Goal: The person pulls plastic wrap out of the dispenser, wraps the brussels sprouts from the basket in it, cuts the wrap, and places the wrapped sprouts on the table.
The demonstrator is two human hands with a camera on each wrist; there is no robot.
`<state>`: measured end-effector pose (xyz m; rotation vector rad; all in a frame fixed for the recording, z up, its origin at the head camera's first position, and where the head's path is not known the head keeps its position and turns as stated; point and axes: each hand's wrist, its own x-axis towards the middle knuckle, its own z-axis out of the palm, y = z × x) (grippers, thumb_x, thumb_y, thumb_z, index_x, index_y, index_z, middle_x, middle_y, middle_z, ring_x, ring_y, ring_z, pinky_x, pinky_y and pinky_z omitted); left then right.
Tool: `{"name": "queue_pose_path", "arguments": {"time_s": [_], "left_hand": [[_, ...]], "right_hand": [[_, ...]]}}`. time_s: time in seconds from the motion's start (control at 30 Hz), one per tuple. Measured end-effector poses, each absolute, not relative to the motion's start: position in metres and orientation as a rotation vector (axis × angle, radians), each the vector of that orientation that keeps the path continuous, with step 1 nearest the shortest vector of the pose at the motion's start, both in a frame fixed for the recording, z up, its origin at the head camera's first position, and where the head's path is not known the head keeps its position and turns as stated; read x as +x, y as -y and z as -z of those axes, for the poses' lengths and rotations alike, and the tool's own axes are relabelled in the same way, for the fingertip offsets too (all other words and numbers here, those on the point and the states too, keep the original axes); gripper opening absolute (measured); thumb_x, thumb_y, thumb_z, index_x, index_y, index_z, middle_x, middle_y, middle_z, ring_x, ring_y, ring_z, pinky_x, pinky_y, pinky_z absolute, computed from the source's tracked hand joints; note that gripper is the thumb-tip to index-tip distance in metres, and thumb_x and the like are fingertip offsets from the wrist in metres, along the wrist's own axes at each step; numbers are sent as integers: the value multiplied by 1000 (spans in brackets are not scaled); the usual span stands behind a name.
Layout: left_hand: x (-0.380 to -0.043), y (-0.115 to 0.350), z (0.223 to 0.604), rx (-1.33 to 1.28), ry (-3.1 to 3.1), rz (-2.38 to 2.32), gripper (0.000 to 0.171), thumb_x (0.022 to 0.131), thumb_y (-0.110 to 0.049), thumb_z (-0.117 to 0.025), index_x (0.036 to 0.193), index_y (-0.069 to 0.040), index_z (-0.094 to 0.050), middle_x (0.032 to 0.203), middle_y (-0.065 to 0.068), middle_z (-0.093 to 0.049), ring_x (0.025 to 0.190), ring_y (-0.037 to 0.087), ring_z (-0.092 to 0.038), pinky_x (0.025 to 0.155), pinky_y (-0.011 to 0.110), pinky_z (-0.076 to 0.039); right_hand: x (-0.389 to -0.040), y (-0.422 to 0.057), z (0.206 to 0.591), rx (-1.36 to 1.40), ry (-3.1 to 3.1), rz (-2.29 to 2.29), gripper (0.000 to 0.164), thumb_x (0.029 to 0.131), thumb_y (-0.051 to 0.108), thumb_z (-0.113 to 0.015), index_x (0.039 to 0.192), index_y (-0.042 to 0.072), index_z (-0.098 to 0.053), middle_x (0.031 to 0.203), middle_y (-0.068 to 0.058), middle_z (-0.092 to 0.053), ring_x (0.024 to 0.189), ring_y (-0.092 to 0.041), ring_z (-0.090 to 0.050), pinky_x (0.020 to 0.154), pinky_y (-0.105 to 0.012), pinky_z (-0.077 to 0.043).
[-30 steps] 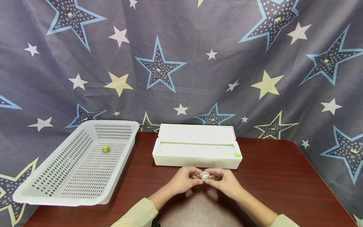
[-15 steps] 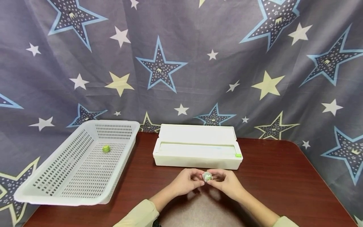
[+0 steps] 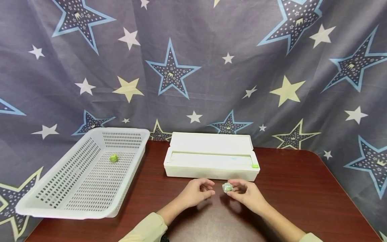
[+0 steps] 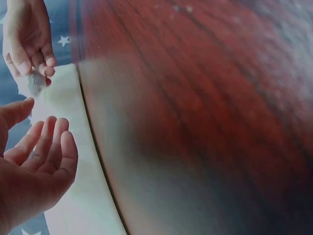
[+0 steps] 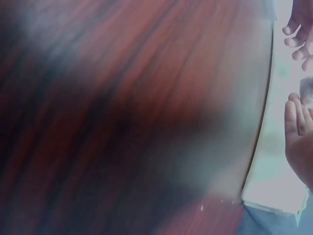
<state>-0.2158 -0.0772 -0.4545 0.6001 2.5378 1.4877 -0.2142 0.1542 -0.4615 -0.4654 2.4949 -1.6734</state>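
My right hand (image 3: 249,198) pinches a small pale-green lump wrapped in clear film (image 3: 227,187) between thumb and fingers, a little above the table. What is inside the film is too small to tell. Apart from it, to the left, my left hand (image 3: 194,194) holds nothing, its fingers loosely bent and thumb spread. The left wrist view shows the gap between the left hand (image 4: 36,171) and the wrapped lump (image 4: 35,83). Just behind both hands lies a long white cling film dispenser (image 3: 208,172) with its lid raised and a green slider (image 3: 255,166) at its right end.
On the left stands a white perforated plastic basket (image 3: 128,183) with a small green lump (image 3: 113,158) on its floor. A dark red wooden table (image 3: 302,191) carries everything. Behind its far edge hangs a grey star-patterned curtain (image 3: 211,84).
Both hands held the wrapped lump at first. The left hand has let go of it, and the right hand has shifted slightly right with it.
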Motion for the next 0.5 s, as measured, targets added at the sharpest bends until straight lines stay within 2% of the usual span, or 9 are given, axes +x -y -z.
{"name": "queue_pose_path", "arguments": {"time_s": [0.17,0.33,0.5], "left_hand": [[-216,81,456,594,-2559,-1508,30,83,-18,-69,106,0,-65,92,7,-68,74,7,-58,65,18,-48],[-216,84,457,585,-2564,-1522,29,83,-19,-70,106,-1,-65,93,7,-68,74,7,-58,65,19,-48],[-216,88,457,562,-2568,-1507,28,84,-19,-68,106,-2,-66,93,5,-68,74,5,-57,64,19,-48]], "right_hand": [[-215,-164,462,-455,-2521,1659,41,79,18,-74,112,-3,-62,96,-15,-68,77,-5,-62,68,-21,-52],[-216,-172,463,-404,-2571,1636,38,77,17,-76,109,-1,-65,84,-9,-67,70,-4,-60,64,-21,-50],[-216,-180,463,-380,-2628,1614,37,76,17,-77,108,2,-66,81,-6,-65,68,-4,-58,61,-21,-49]]}}
